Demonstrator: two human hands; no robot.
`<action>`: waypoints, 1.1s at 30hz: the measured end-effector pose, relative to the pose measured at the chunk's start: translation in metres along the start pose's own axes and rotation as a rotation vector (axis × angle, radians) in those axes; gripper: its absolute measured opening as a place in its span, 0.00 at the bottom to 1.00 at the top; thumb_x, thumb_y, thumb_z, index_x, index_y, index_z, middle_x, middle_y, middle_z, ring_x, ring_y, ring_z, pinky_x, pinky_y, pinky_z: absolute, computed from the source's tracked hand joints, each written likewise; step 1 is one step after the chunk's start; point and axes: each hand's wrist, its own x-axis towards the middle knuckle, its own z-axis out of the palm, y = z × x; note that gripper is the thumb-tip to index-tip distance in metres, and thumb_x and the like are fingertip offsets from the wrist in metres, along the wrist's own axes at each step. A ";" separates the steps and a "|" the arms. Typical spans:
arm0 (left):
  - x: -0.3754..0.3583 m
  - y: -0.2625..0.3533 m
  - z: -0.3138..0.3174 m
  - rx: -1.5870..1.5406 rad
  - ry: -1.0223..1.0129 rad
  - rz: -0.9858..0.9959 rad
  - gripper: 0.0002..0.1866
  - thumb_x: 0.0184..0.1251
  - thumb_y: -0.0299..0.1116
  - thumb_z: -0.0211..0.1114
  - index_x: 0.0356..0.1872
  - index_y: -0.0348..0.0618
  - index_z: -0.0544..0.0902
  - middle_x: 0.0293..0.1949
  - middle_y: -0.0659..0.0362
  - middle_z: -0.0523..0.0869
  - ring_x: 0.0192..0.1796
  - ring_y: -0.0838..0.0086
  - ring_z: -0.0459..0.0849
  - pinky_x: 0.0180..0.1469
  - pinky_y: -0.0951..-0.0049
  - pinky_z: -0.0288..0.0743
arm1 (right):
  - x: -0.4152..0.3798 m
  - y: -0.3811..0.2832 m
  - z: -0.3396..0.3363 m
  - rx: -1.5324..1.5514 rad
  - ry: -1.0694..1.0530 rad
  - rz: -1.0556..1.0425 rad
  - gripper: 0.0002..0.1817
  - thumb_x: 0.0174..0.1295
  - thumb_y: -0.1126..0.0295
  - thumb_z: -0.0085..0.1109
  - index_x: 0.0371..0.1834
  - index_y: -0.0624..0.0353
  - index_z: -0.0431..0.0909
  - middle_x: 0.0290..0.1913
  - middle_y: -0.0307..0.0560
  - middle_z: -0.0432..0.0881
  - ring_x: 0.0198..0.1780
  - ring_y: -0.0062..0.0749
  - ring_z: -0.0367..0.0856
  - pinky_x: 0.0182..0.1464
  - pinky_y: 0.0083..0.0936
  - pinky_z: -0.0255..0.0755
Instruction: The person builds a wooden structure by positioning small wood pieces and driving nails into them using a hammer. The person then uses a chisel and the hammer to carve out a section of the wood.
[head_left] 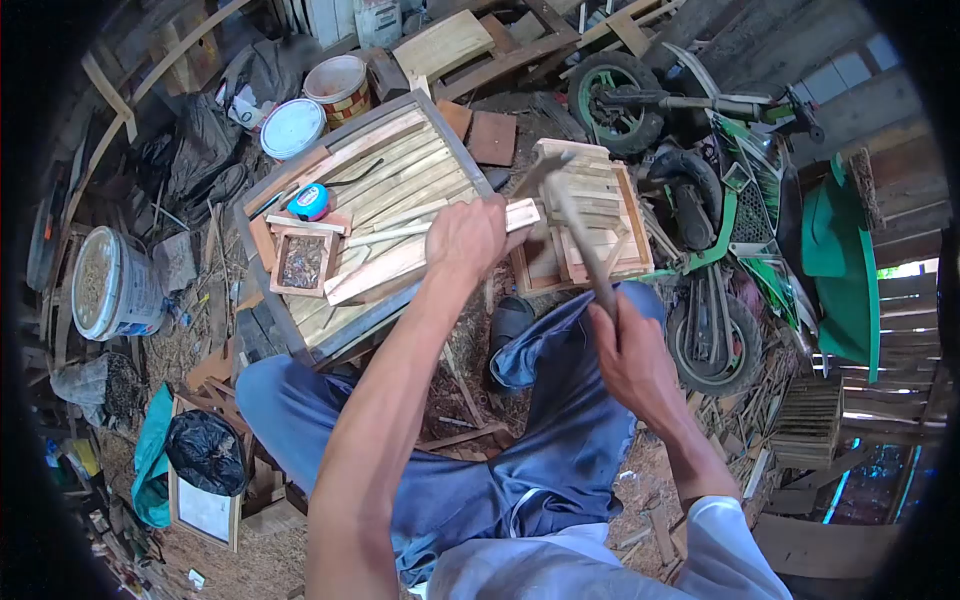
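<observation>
Two buckets sit off to the left, a white one full of what looks like sawdust (112,283) and a capped one with its white lid (291,128) further up, and next to them there's a slatted wooden tabletop (400,165) with a blue tape measure (310,201) and a little wooden tray of nails (302,262) on it. Moving in, the left hand (465,238) is curled shut around a light wooden strip (440,226), pinning it flat across the slats with the far end poking out toward the small slatted crate (585,215). The right hand (628,352) is wrapped tight round the handle of a hammer (572,215), head raised up over the crate and just beside the strip's free end. Past that there's a green mini dirt bike (715,200) parked on the right. My worry, honestly: those left fingers are really close to where the head would land, so a glancing swing could catch a knuckle, and the thin strip looks like it could split or skate sideways if hit off-centre. Can't see a nail from here, too small to tell.
</observation>
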 end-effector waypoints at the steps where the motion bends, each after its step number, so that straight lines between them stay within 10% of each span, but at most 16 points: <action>1: 0.001 -0.001 0.003 0.002 -0.020 -0.004 0.23 0.58 0.52 0.68 0.35 0.38 0.85 0.29 0.47 0.87 0.35 0.56 0.88 0.39 0.60 0.81 | -0.003 -0.006 -0.003 0.041 0.012 0.039 0.09 0.69 0.69 0.50 0.41 0.65 0.69 0.24 0.70 0.75 0.30 0.70 0.76 0.29 0.50 0.66; 13: 0.002 -0.004 0.009 0.024 0.022 0.052 0.24 0.58 0.54 0.67 0.33 0.38 0.85 0.27 0.48 0.87 0.31 0.57 0.88 0.36 0.62 0.82 | -0.013 -0.009 -0.002 0.132 0.152 -0.050 0.08 0.69 0.70 0.51 0.36 0.64 0.69 0.19 0.63 0.72 0.25 0.64 0.75 0.25 0.42 0.65; 18: 0.001 -0.004 -0.003 0.037 0.010 0.045 0.24 0.58 0.55 0.67 0.33 0.39 0.85 0.27 0.47 0.87 0.32 0.56 0.88 0.36 0.62 0.82 | -0.013 0.015 0.019 0.215 0.113 -0.030 0.09 0.70 0.68 0.52 0.36 0.65 0.71 0.18 0.54 0.69 0.17 0.33 0.65 0.23 0.30 0.63; 25: 0.014 -0.016 -0.005 -0.011 -0.010 0.089 0.31 0.61 0.63 0.60 0.45 0.41 0.76 0.28 0.44 0.85 0.34 0.49 0.85 0.36 0.54 0.79 | 0.006 0.044 0.068 0.481 0.114 0.080 0.11 0.72 0.65 0.51 0.44 0.63 0.72 0.19 0.44 0.72 0.21 0.24 0.68 0.26 0.28 0.64; 26: 0.015 -0.019 -0.001 -0.059 0.029 0.137 0.30 0.62 0.62 0.60 0.46 0.42 0.76 0.29 0.44 0.85 0.35 0.49 0.85 0.36 0.54 0.78 | 0.011 0.043 0.074 0.578 0.111 0.026 0.10 0.73 0.63 0.49 0.48 0.57 0.68 0.20 0.30 0.66 0.17 0.12 0.63 0.17 0.14 0.57; 30: 0.016 -0.022 -0.001 -0.126 0.067 0.194 0.26 0.65 0.56 0.60 0.48 0.42 0.76 0.34 0.44 0.86 0.38 0.47 0.84 0.38 0.52 0.77 | 0.029 0.033 0.076 0.672 0.256 -0.092 0.07 0.73 0.70 0.46 0.49 0.59 0.66 0.21 0.32 0.66 0.18 0.13 0.63 0.18 0.16 0.58; 33: 0.016 -0.021 -0.001 -0.126 0.045 0.177 0.24 0.65 0.53 0.61 0.46 0.41 0.78 0.33 0.43 0.86 0.37 0.47 0.85 0.39 0.52 0.78 | 0.063 0.038 0.069 0.604 0.247 -0.174 0.12 0.71 0.66 0.48 0.49 0.64 0.69 0.27 0.48 0.76 0.30 0.32 0.77 0.36 0.32 0.71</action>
